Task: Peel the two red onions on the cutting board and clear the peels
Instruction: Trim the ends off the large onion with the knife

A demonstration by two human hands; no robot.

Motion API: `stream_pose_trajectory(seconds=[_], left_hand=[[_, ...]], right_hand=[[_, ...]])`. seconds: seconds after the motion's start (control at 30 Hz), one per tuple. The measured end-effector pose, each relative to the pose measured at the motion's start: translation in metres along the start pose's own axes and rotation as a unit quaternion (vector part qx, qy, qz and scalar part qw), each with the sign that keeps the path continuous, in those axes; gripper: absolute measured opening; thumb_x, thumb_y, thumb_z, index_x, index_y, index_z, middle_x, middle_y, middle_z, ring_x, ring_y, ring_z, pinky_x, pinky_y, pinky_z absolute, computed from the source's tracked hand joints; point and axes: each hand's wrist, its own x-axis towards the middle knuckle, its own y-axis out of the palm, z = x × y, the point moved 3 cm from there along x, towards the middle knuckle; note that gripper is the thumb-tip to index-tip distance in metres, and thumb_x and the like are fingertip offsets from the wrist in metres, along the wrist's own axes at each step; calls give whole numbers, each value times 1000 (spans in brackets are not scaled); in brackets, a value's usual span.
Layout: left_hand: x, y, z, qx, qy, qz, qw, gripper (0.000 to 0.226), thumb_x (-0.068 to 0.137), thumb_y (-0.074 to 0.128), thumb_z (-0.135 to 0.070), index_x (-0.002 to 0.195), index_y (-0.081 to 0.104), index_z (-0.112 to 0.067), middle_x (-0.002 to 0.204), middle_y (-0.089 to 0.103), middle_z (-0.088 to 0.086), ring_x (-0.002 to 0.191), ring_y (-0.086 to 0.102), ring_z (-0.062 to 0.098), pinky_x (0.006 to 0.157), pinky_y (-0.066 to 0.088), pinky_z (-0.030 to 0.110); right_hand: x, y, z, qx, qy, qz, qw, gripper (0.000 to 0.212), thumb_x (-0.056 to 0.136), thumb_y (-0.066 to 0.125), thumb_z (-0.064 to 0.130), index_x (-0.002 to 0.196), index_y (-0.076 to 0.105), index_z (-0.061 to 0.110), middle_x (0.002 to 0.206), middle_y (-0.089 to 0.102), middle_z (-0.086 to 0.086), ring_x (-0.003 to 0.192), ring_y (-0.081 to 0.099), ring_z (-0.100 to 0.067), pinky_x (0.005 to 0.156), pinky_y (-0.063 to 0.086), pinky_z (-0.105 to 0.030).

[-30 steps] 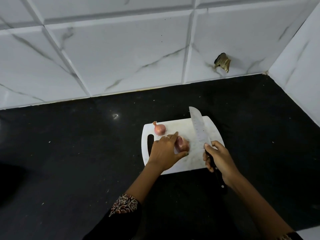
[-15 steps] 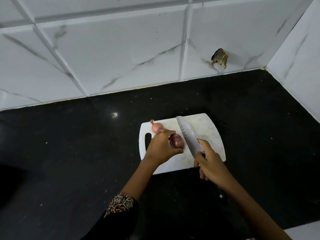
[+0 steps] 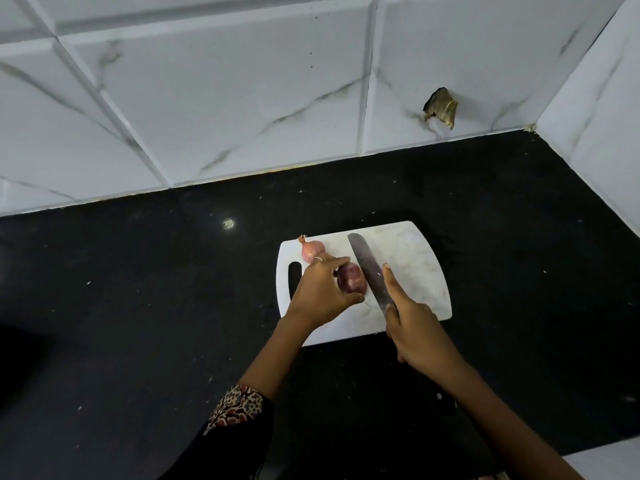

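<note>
A white cutting board (image 3: 415, 265) lies on the black counter. My left hand (image 3: 320, 292) grips a dark red onion (image 3: 352, 278) on the board, fingers and thumb curled round it. A second, paler red onion (image 3: 311, 250) with its stem sits at the board's far left corner, just behind my left hand. My right hand (image 3: 414, 327) holds a knife (image 3: 369, 271), index finger stretched along the blade's spine. The blade rests right against the right end of the held onion.
The black counter (image 3: 173, 306) runs to a white marble-tiled wall behind and on the right. A broken hole (image 3: 440, 106) shows in the back tile. A white edge (image 3: 609, 462) sits at the lower right corner.
The knife has swung left from the board's middle to lie against the held onion. My right index finger now lies along the blade. My left hand has tightened round the onion.
</note>
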Motion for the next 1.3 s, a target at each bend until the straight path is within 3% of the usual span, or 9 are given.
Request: stream_pose_trajectory(seconds=[0.3, 0.43, 0.67, 0.9, 1.1, 1.3], left_hand=[[-1, 4, 4, 1, -18, -11, 1000, 74, 67, 86, -26, 132, 55, -13, 131, 54, 5, 114, 54, 17, 94, 47, 27], [1, 3, 2, 6, -20, -13, 1000, 69, 68, 86, -25, 130, 57, -13, 129, 56, 5, 112, 54, 16, 87, 42, 18], [4, 4, 1, 0, -25, -3, 1000, 66, 69, 85, -22, 128, 57, -12, 130, 56, 5, 111, 55, 16, 82, 41, 16], [5, 6, 3, 6, -23, -9, 1000, 72, 67, 86, -27, 131, 56, -14, 130, 55, 4, 111, 55, 14, 86, 43, 19], [6, 6, 5, 1, -24, -8, 1000, 73, 67, 86, -26, 132, 55, -14, 130, 55, 4, 112, 54, 14, 88, 42, 20], [5, 4, 7, -6, -23, -4, 1000, 74, 67, 86, -26, 133, 54, -13, 132, 54, 5, 113, 54, 15, 92, 47, 26]], right_hand=[[-3, -2, 8, -42, 26, 34, 998, 63, 102, 30, 20, 146, -12, 37, 78, 60, -13, 56, 50, -12, 66, 55, -38], [-5, -2, 10, -59, 35, 41, 997, 65, 101, 30, 18, 145, -14, 36, 76, 58, -11, 57, 50, -12, 67, 55, -39], [-9, -1, 11, -75, 42, 24, 996, 72, 99, 35, 11, 145, -15, 34, 63, 45, -1, 58, 50, -13, 66, 55, -39], [-7, -2, 17, -91, 32, 6, 995, 77, 99, 40, 11, 144, -19, 33, 60, 37, 3, 52, 40, -6, 60, 48, -28], [-4, 1, 17, -103, 19, -12, 994, 69, 99, 35, 12, 148, -11, 29, 61, 35, 4, 62, 46, -12, 67, 50, -31], [2, 1, 14, -82, 17, 7, 996, 71, 100, 35, 14, 145, -17, 34, 66, 43, 1, 60, 47, -10, 63, 51, -31]])
